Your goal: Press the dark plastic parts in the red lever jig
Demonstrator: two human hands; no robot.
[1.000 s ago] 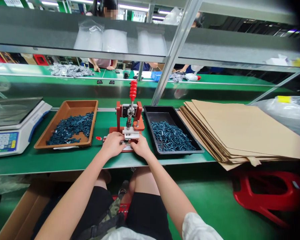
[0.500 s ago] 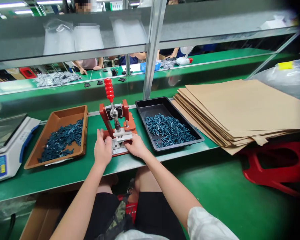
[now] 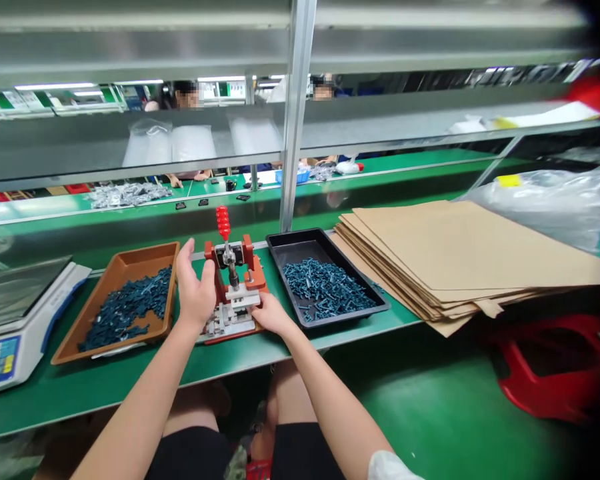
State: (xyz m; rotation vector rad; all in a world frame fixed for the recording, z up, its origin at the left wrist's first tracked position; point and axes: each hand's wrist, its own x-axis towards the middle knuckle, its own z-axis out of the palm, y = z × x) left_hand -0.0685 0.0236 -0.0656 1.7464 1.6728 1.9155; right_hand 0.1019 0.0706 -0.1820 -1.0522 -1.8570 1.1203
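Note:
A toggle-clamp press (image 3: 235,290) with an orange-red frame, silver metal blocks and an upright red handle (image 3: 223,223) stands on the green bench in front of me. My left hand (image 3: 195,287) is open at its left side, fingers pointing up and thumb apart, with nothing in it. My right hand (image 3: 273,313) is at the press's right side, thumb and fingers drawn together against the lower metal block. Anything small in that pinch is hidden. A brown tray (image 3: 125,257) of dark blue flat parts lies to the left, and a black tray (image 3: 300,243) of small blue rod-like parts to the right.
A weighing scale (image 3: 45,300) stands far left. Stacked brown cardboard sheets (image 3: 455,247) lie right of the black tray, with a clear plastic bag (image 3: 545,200) behind. A metal post (image 3: 295,133) rises behind the press. A red stool (image 3: 555,380) is below right.
My left hand has moved up and away from the press's lower metal part, its fingers now beside the frame. My right hand stays at the press's right side. The view has tilted upward.

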